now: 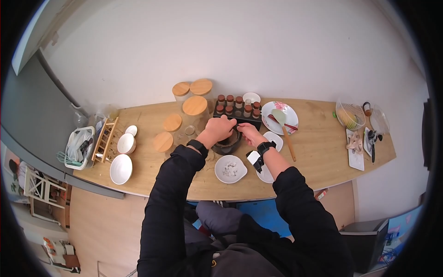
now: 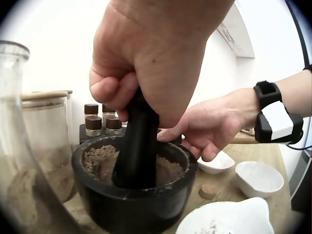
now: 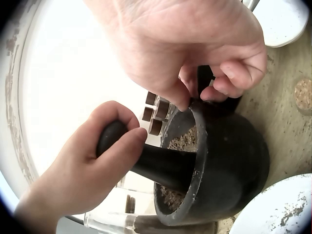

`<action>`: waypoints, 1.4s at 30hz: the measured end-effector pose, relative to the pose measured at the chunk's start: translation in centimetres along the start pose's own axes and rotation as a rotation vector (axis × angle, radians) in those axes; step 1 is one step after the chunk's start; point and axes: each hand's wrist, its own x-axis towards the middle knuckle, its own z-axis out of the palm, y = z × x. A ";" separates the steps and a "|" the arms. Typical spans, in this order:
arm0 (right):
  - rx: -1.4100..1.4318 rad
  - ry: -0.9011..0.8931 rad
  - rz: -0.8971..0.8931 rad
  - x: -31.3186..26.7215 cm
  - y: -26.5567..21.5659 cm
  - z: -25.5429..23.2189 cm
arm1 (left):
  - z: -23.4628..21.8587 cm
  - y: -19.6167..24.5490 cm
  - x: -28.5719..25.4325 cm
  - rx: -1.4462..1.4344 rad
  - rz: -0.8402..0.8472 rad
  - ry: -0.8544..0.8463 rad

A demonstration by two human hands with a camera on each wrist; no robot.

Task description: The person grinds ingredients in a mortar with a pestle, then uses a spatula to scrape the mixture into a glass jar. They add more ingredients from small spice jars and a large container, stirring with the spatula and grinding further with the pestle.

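Observation:
A black stone mortar (image 2: 131, 207) holds coarse brown ground matter (image 2: 101, 158), seen in the left wrist view. My left hand (image 2: 151, 53) grips the top of a black pestle (image 2: 136, 151), whose lower end rests tilted in that matter. In the right wrist view, the left hand (image 3: 92, 165) has its fingers wrapped round the pestle (image 3: 165, 165). My right hand (image 3: 195, 48) pinches the mortar's rim (image 3: 197, 114) on the far side, thumb against the edge and other fingers curled. From the head view, both hands, left (image 1: 218, 130) and right (image 1: 250, 135), are close together over the mortar (image 1: 227, 147).
A spouted white bowl (image 1: 230, 169) with pale bits stands in front of the mortar. Behind is a rack of spice jars (image 1: 237, 119); wooden-lidded jars (image 1: 195, 106) stand left. To the right lie a floral plate (image 1: 288, 115) and a spatula (image 1: 290, 144). White bowls (image 1: 121, 169) are far left.

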 end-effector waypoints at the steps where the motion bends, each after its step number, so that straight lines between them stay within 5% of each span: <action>1: 0.001 0.004 -0.013 -0.1 -0.1 0.1 | 0.5 -0.5 0.5 0.027 -0.009 0.037; 5: -0.041 -0.017 -0.020 0.8 0.3 0.2 | 2.0 0.2 1.7 0.059 -0.049 0.253; 13: -0.021 0.026 -0.063 0.0 0.2 0.2 | 0.1 -0.6 -0.3 0.043 -0.010 -0.024; 17: -0.036 0.035 -0.070 0.0 0.2 0.3 | 1.2 -0.6 1.0 0.015 -0.167 0.182; 24: -0.027 0.042 -0.102 0.8 1.0 0.3 | -0.7 0.0 -0.5 0.038 -0.003 -0.004; 31: -0.071 0.016 -0.066 1.4 1.0 0.2 | 0.9 0.7 0.7 -0.032 -0.129 0.161; 36: 0.006 0.053 -0.075 0.2 0.7 0.5 | -0.9 0.1 -0.7 -0.009 0.032 -0.032; 42: -0.126 -0.021 -0.092 2.0 1.6 0.1 | 0.9 -0.7 1.3 0.031 -0.063 0.104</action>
